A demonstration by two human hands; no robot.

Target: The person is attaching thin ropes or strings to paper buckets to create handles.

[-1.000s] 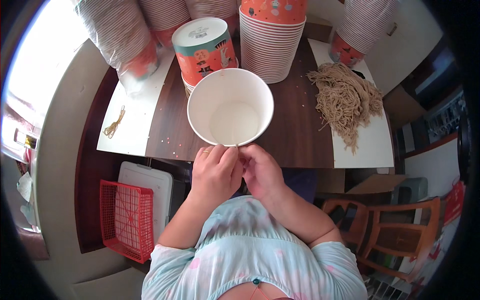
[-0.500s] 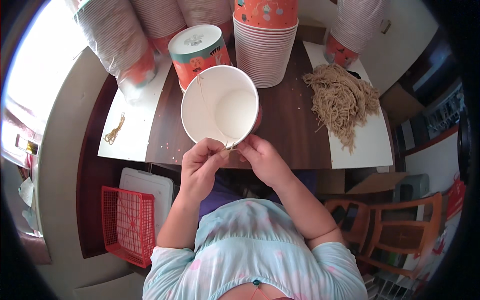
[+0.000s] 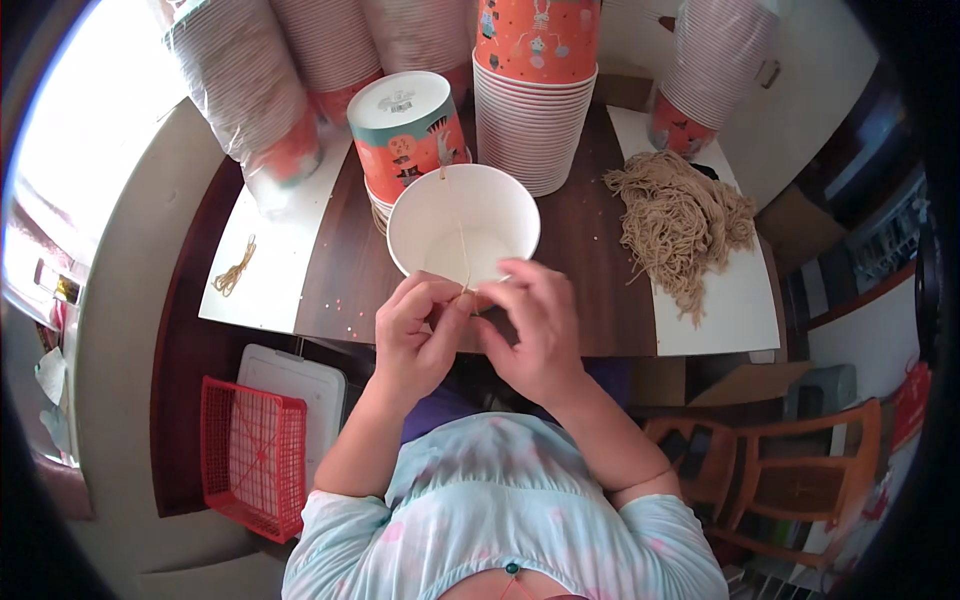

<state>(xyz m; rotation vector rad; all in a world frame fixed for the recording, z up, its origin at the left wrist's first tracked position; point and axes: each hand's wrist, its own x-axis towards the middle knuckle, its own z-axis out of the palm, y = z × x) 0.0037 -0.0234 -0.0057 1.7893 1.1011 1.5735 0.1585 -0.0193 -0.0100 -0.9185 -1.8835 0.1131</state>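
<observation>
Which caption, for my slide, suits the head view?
Left hand pinching thin beige string, right hand alongside, at a round white-lined paper bucket.

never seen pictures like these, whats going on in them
No machine here: a person works bare-handed. Every picture comes from a head-worn fisheye camera looking down, which bends straight edges. The left hand pinches thin cord at the near rim of an open paper bucket; the blurred right hand is beside it. On the table stand an upside-down orange-and-green bucket and a tall bucket stack; a tan yarn heap lies at right, a small cord bundle at left.
</observation>
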